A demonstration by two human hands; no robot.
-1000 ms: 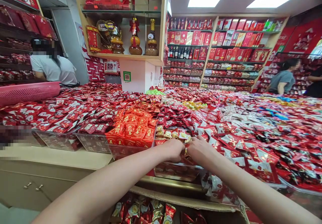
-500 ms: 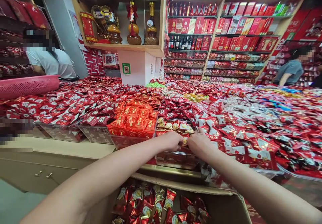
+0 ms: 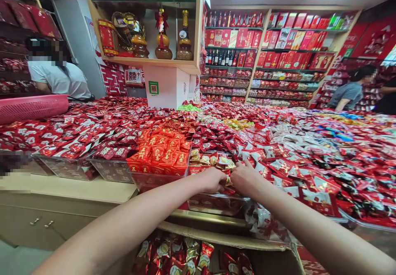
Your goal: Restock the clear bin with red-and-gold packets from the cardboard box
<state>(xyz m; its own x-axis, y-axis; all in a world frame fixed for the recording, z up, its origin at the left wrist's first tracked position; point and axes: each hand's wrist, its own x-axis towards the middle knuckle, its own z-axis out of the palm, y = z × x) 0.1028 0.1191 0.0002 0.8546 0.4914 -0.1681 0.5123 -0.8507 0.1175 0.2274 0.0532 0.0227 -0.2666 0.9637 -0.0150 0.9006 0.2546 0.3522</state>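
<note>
My left hand (image 3: 213, 179) is in a clear plastic bin (image 3: 216, 205), its fingers curled down against a gold-and-red wrapped candy (image 3: 228, 181). Close by on the right, my right hand (image 3: 246, 179) bends over the same bin with its fingers closed; its fingertips are partly hidden, and what they hold cannot be made out. More gold-wrapped candies (image 3: 213, 159) lie behind the hands. Below my forearms, an open cardboard box (image 3: 222, 238) contains red and gold wrapped candies (image 3: 173, 256).
Orange-red candy packets (image 3: 162, 155) fill the bin to the left; red-and-white packets (image 3: 284, 165) are heaped on the right. A pink basket (image 3: 34, 108) is at far left. A wooden display cabinet (image 3: 145, 62) overhangs the counter. A person in white (image 3: 60, 79) bends at left; another in grey (image 3: 346, 93) is at right.
The view has tilted slightly upward and shifted a little right. Both hands stay close together in the same bin, their fingers shifting slightly among the candies.
</note>
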